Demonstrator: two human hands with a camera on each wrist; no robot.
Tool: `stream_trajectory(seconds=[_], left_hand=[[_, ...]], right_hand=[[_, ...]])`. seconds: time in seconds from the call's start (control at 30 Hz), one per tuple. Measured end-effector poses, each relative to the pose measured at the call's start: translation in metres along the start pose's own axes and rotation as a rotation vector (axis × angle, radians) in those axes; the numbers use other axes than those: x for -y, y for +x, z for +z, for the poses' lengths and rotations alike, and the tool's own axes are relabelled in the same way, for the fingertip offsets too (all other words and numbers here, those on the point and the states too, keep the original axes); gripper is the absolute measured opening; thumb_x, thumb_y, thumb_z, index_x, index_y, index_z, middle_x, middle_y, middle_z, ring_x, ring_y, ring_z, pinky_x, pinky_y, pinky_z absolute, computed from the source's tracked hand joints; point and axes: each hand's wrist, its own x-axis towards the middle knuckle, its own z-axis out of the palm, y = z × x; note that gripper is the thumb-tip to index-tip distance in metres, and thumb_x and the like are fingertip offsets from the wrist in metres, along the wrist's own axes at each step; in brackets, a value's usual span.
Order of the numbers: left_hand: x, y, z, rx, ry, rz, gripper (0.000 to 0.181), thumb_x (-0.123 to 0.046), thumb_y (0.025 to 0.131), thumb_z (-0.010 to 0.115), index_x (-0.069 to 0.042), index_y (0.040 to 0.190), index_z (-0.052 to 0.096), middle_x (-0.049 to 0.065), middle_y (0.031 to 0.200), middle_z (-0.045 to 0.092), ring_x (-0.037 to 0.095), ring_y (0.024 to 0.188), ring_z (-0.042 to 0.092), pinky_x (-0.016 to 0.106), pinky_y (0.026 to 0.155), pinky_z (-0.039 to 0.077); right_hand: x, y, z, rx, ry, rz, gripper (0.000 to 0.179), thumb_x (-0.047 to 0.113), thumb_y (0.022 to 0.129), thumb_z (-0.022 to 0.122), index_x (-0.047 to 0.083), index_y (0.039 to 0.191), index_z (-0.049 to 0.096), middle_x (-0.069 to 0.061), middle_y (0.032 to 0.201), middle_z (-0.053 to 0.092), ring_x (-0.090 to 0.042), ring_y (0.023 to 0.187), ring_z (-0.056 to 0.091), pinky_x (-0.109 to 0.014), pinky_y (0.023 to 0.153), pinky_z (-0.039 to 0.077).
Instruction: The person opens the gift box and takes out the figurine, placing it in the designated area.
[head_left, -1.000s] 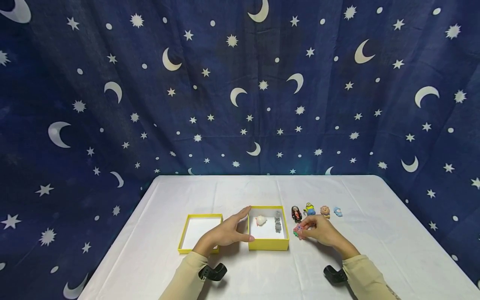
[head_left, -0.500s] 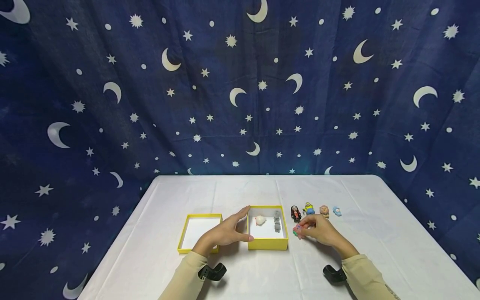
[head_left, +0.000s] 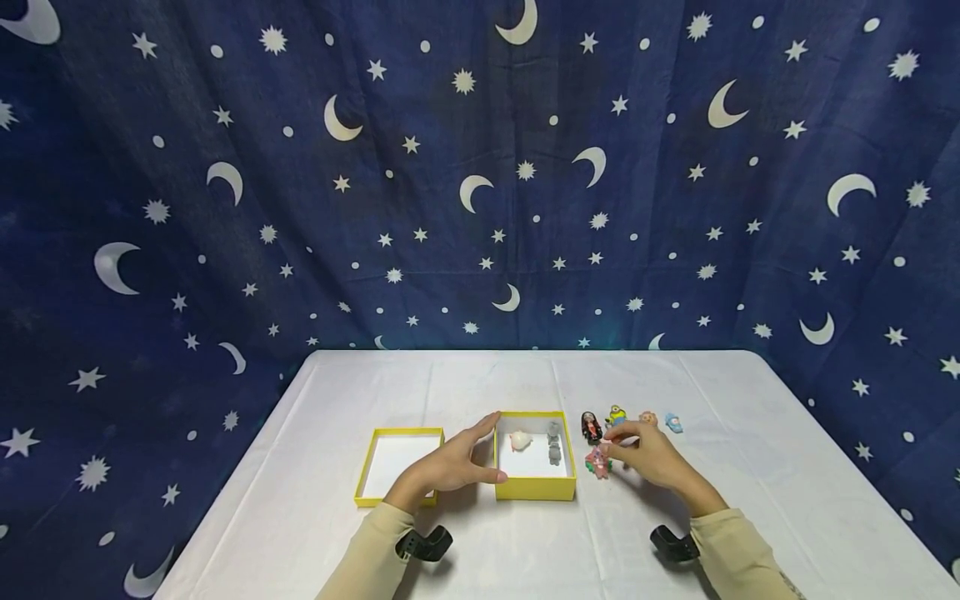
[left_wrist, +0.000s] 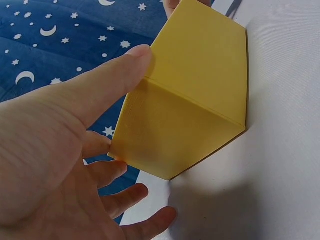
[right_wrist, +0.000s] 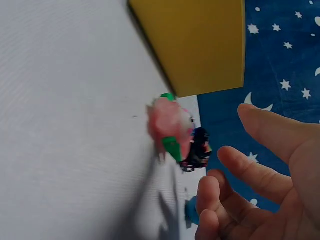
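My left hand [head_left: 453,462] lies against the left side of a yellow box [head_left: 536,489], its thumb at the near corner and its fingertips toward the far one. Inside that box are a small white figure [head_left: 521,441] and a grey figure [head_left: 554,442]. Just right of the box, a pink figurine [head_left: 597,462] with green parts stands on the table. My right hand [head_left: 652,454] hovers beside it, and the right wrist view shows a gap between the fingers and the pink figurine [right_wrist: 167,125]. Nothing is held in that hand.
Behind the right hand are a black-haired doll figure [head_left: 591,427], a yellow-and-blue minion figure [head_left: 616,416], a partly hidden orange-pink figure [head_left: 648,418] and a light blue figure [head_left: 673,422]. A yellow-rimmed lid [head_left: 401,431] lies left of the box on the white table [head_left: 465,379].
My right hand has let go of the pink figurine and drawn slightly up and right from it. The left hand and the box have stayed put.
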Motion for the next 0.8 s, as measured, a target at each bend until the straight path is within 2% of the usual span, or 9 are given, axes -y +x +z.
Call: stream_trajectory(seconds=[0.2,0.4,0.53,0.67,0.8], left_hand=[[0.0,0.0,0.001,0.001,-0.006,-0.01,0.098,-0.033,0.088,0.079,-0.013,0.163,0.02,0.009,0.171,0.018,0.03,0.159,0.016,0.055,0.128,0.017],[0.002,0.0,0.001,0.0,-0.014,-0.01,0.1,-0.035,0.087,0.08,-0.014,0.163,0.019,0.009,0.171,0.018,0.03,0.159,0.016,0.055,0.128,0.017],[0.002,0.0,0.002,-0.002,-0.017,-0.009,0.1,-0.035,0.087,0.08,-0.013,0.163,0.019,0.008,0.171,0.018,0.03,0.159,0.016,0.055,0.128,0.017],[0.003,0.0,0.002,-0.002,-0.007,-0.012,0.1,-0.036,0.086,0.08,-0.015,0.163,0.02,0.006,0.171,0.018,0.029,0.159,0.016,0.054,0.128,0.017],[0.002,0.001,0.001,0.001,-0.003,-0.011,0.1,-0.038,0.086,0.08,-0.014,0.163,0.02,0.007,0.171,0.018,0.029,0.159,0.016,0.054,0.129,0.017]], right_hand=[[0.004,0.003,-0.008,-0.026,0.039,-0.079,0.031,0.013,0.091,0.073,-0.011,0.111,0.07,-0.025,0.105,0.07,-0.019,0.068,0.069,-0.026,0.06,0.056],[0.01,0.006,-0.009,-0.027,-0.013,-0.086,0.029,0.016,0.093,0.072,-0.006,0.112,0.071,-0.025,0.116,0.069,-0.018,0.086,0.067,-0.024,0.066,0.052],[0.015,0.009,-0.006,-0.031,-0.067,-0.079,0.028,0.02,0.093,0.073,-0.001,0.112,0.073,-0.022,0.119,0.07,-0.021,0.091,0.067,-0.029,0.074,0.051],[0.023,0.012,-0.003,-0.043,-0.106,-0.078,0.026,0.021,0.093,0.073,0.002,0.112,0.074,-0.017,0.117,0.073,-0.023,0.093,0.069,-0.04,0.089,0.04],[0.03,0.015,0.0,-0.042,-0.122,-0.044,0.028,0.027,0.093,0.073,0.007,0.112,0.074,-0.011,0.113,0.075,-0.027,0.1,0.067,-0.053,0.092,0.026]])
